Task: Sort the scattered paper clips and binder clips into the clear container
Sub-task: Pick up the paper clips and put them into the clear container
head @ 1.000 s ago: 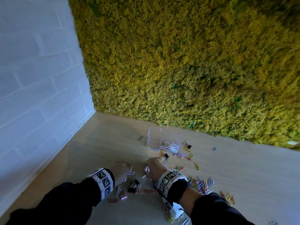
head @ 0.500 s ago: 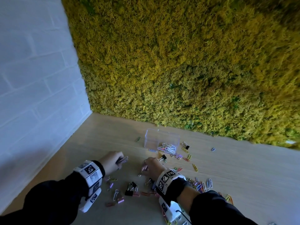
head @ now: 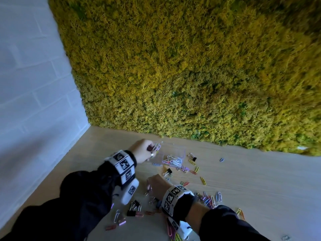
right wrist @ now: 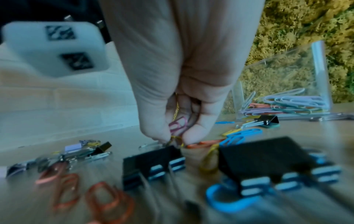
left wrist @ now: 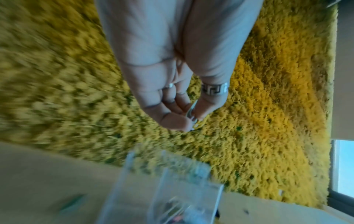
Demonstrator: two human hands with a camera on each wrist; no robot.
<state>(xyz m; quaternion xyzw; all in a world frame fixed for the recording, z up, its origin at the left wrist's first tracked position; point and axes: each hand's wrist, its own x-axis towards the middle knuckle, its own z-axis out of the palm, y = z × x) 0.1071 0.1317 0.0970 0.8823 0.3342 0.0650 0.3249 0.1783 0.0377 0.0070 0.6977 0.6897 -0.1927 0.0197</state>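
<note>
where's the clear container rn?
Head view: the clear container sits on the table near the moss wall, just right of the left hand, with paper clips inside.

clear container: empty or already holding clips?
Partly filled. A layer of pastel paper clips lies on the bottom of the clear container; upper walls bare.
</note>
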